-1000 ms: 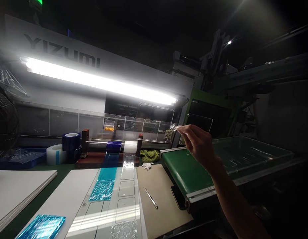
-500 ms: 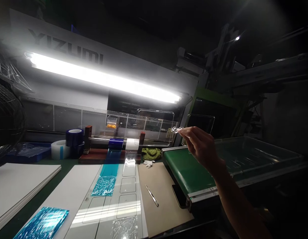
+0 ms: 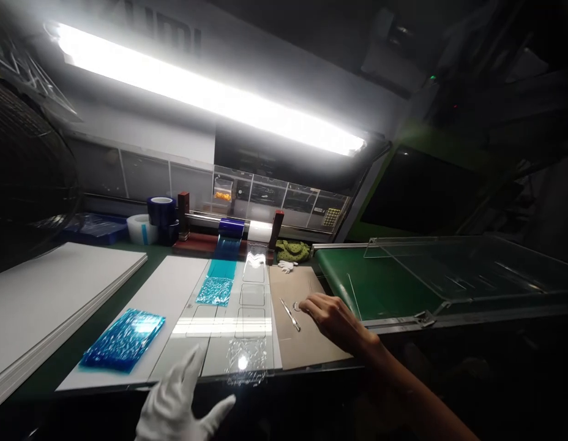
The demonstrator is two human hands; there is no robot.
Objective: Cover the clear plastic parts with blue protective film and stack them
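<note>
Right grip (image 3: 334, 317), bare: its fingertips were drawn together on the edge of a small clear piece (image 3: 295, 306), over the brown board (image 3: 314, 348); whether piece and board touched could not be told. Slim silver tool (image 3: 290, 314): it lay just left of the piece, long axis slanting from far left to near right. Left grip (image 3: 171, 407), gloved: thumb spread, visibly empty, it was farther from the tool.

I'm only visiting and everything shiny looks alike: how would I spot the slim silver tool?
Find the green conveyor belt, then the flat tan sheet to its left. On that sheet, left of the bare right hand, lies the silver tool. It is slim, straight and opaque, unlike the small, curved clear piece at the fingertips.
</note>
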